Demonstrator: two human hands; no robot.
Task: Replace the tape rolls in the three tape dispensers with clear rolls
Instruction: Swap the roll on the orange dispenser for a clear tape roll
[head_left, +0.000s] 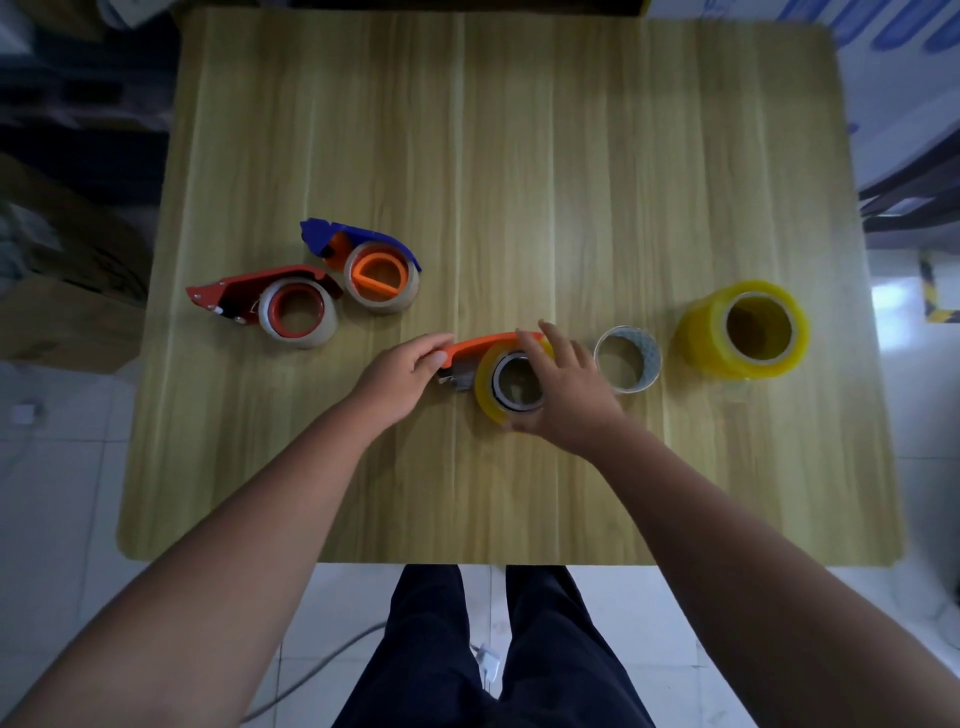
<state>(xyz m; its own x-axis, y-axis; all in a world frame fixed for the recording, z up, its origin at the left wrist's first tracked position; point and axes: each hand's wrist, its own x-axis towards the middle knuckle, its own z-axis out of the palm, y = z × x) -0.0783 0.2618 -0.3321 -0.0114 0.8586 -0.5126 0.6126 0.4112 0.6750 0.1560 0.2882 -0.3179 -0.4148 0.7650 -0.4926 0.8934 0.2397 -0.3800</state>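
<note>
An orange tape dispenser (480, 343) lies on the wooden table (519, 156) near its middle front, with a yellow tape roll (488, 387) in it. My left hand (405, 374) grips the dispenser's front end by the blade. My right hand (563, 387) wraps around the yellow roll from the right. A clear roll (647, 358) stands just right of my right hand. To the left lie a red dispenser (249, 288) and a blue dispenser (358, 236), each holding a pale clear roll.
A big stack of yellow tape rolls (696, 332) stands at the right of the table. Cardboard boxes (67, 291) sit beside the table's left edge. My legs and a white cable are below the front edge.
</note>
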